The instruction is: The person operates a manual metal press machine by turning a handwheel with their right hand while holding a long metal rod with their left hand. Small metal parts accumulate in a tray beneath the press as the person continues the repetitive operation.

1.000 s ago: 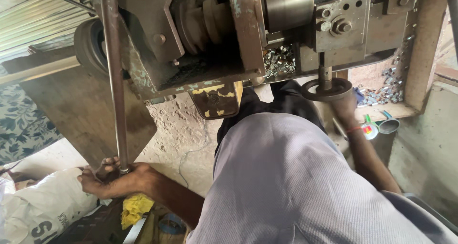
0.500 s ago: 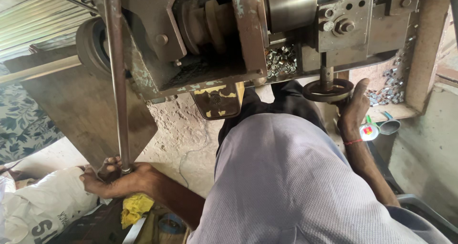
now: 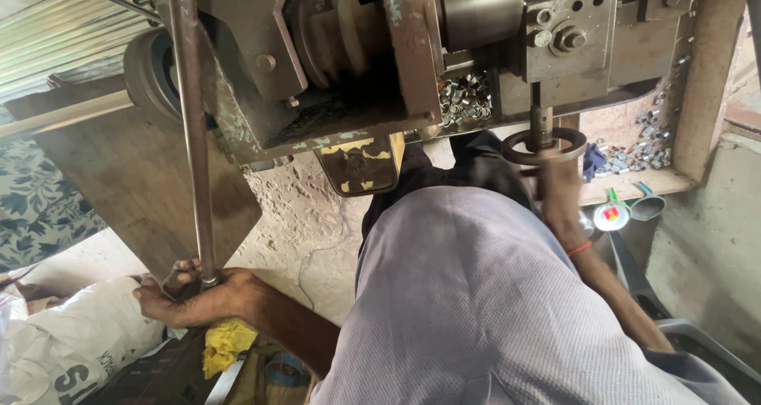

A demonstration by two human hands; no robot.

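Looking down over our own grey-shirted body, we see both hands at work on an old rusty machine. Our left hand sits low at the left, fingers curled shut around the bottom end of one long steel rod, which rises nearly upright past the machine's front and out of the top of the view. Our right hand reaches up to one small round handwheel hanging under the machine's right side on a short shaft; the hand lies against the wheel's underside, but we cannot tell whether its fingers are closed on the rim. A red thread circles that wrist. We judge the rod stiff, heavy for its thickness and smooth enough to slip, so the low end grip near its collar seems the surest hold. The handwheel looks rigid, best taken by its rim. We count one rod, one handwheel, and one yellow-painted plate under the machine's middle. Many small metal nuts lie heaped inside the machine and along the wooden ledge at the right, too many to count. One white sack lies beside the left hand, touching it, with one yellow rag just below the wrist.
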